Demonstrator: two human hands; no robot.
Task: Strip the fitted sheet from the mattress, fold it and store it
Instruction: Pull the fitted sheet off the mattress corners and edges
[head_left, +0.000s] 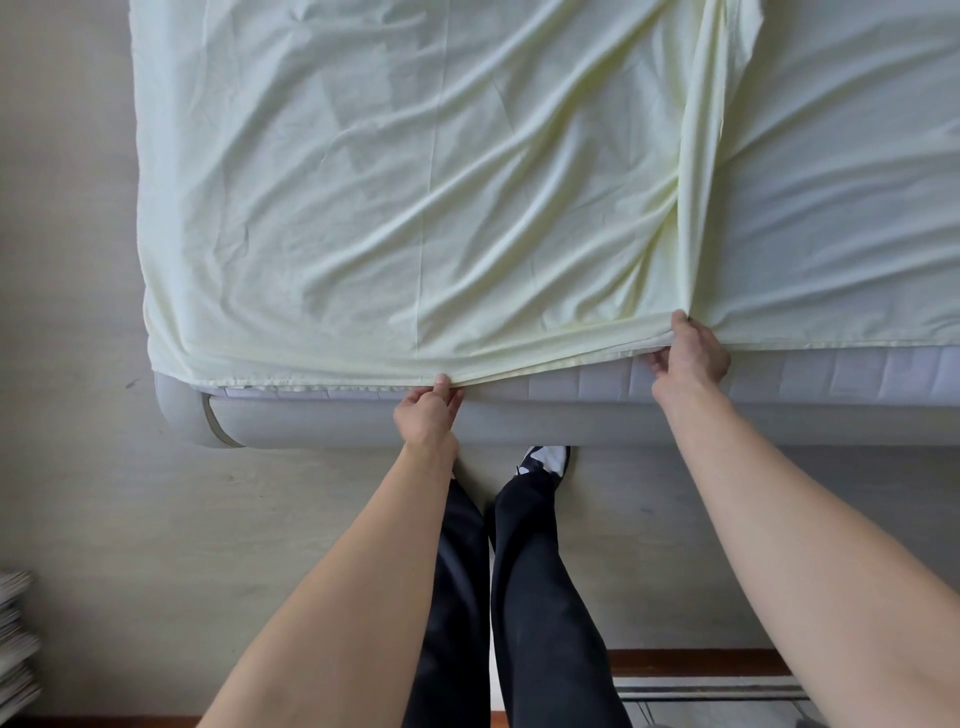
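Observation:
A pale yellow-green fitted sheet (395, 208) lies wrinkled across the mattress (810, 376), whose quilted white side shows along the near edge. My left hand (428, 413) pinches the sheet's near hem at the middle of the bed's edge. My right hand (693, 351) grips a bunched part of the hem further right, where a long raised fold runs away toward the far side. The hem between both hands is lifted off the mattress side.
The grey padded bed frame (322, 423) runs along the near edge, with a rounded corner at the left. My legs in dark trousers and a shoe (543, 460) stand against it. Beige floor lies left; a wooden ledge (696, 662) is at lower right.

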